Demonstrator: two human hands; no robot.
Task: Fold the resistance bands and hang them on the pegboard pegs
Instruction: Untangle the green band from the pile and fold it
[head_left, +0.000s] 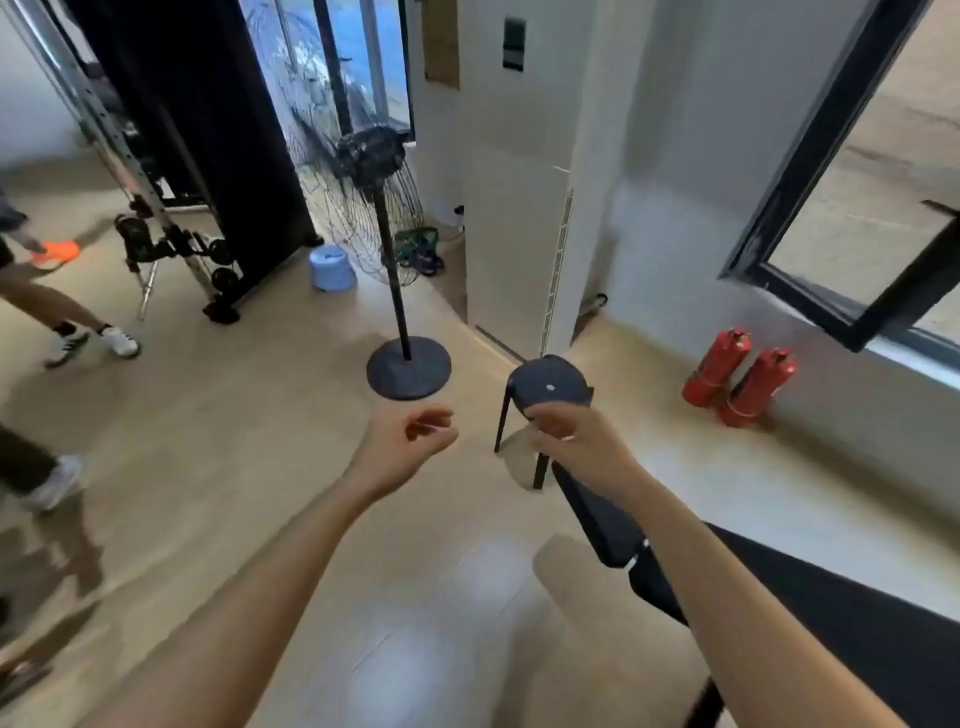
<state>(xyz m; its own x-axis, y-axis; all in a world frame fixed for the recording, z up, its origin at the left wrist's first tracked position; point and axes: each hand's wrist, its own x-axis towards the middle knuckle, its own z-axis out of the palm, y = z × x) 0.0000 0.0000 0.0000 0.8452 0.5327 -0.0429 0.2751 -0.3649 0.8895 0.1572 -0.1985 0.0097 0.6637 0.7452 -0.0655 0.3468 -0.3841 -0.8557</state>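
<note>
Pale wood-look flooring fills a gym room where a person reaches forward with both bare arms. The left hand (410, 441) hangs in the air just this side of the pedestal fan's (384, 208) round base, its grip loosely curled, fingers apart from the thumb, with nothing in it. The right hand (566, 436), off to the right of that base, has its fingers curled at the near edge of a dark stool (550, 382); whether that grip closes on the seat or only passes in front of it cannot be told from this view. A black padded bench (597, 519) runs beneath the right forearm.

Neither hand holds a band. What appear to be the resistance bands (418, 252), a green and purple tangle, lie on the floor beyond the fan's pole, against the white wall behind it, too small and blurred to give a long axis. They sit well apart from both hands, straight ahead and slightly left, so the left hand looks the nearer, with the fan's stand between it and the heap.

No pegboard is in view. By that reckoning the task has barely begun, and the next move calls for a step past the fan to gather the bands.
</note>
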